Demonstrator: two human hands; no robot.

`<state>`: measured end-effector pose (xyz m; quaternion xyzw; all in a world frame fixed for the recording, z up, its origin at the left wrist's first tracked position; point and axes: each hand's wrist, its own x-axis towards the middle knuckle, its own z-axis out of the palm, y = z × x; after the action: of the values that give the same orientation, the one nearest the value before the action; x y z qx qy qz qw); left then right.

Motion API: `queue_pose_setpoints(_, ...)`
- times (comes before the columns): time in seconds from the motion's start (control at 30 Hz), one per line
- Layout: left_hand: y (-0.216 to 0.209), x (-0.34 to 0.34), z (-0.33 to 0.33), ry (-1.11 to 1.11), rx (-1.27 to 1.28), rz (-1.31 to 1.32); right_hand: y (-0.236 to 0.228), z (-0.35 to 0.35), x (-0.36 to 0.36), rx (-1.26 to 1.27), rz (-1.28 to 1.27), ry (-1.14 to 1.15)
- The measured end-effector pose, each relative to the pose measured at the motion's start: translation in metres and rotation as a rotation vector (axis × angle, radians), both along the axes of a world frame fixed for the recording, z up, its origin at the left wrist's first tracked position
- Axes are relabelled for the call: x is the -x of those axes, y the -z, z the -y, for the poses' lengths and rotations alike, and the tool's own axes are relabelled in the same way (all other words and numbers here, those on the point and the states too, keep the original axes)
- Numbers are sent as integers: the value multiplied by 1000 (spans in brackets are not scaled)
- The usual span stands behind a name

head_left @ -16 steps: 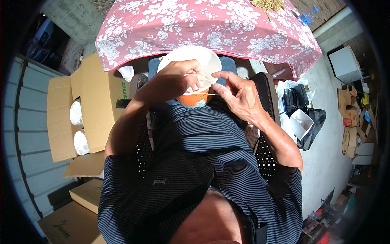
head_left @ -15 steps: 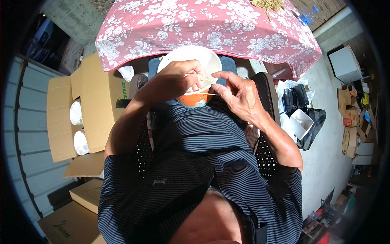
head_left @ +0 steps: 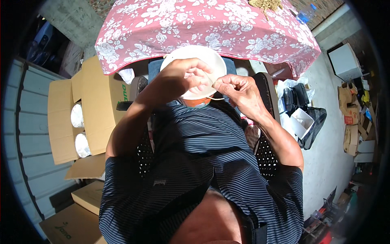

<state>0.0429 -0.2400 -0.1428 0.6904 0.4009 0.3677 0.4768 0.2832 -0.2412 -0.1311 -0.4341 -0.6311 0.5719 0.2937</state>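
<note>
A white round bowl (head_left: 217, 61) rests on an orange patterned container (head_left: 196, 103) at my lap. Over the bowl's left side is my left hand (head_left: 187, 74), its fingers curved and apart; glare on the white bowl hides any small thing between them. At the right rim, my right hand (head_left: 239, 90) has thumb and forefinger pinched together. A thin pale cord (head_left: 216, 98) shows just under that hand, across the front of the bowl. The pinched tip looks to be on this cord, though the exact contact is too small to make out.
A table with a pink floral cloth (head_left: 183, 32) stands ahead, bearing a tan stringy bundle (head_left: 266, 6) and a plastic bottle (head_left: 306, 14). An opened cardboard box (head_left: 95, 97) is on the left. Black bags (head_left: 300, 95) and a white bin (head_left: 301, 123) lie right of my chair.
My left fingers have spread from a closer pinch. My right hand's fingers have drawn together at the rim, and the pale cord's visible end has shifted right and slightly down.
</note>
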Motion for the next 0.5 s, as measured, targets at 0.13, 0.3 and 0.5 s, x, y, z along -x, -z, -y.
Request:
queue_pose_setpoints(0.13,2,-3,-1,33,-17,-36,3,1,1,39,-33,-7)
queue_pose_setpoints(0.3,0,-19,6,-90,-154,-97,15,1,3,-146,-59,29)
queue_pose_setpoints(0.5,-2,-25,12,-212,-233,-195,17,2,3,-163,-9,55)
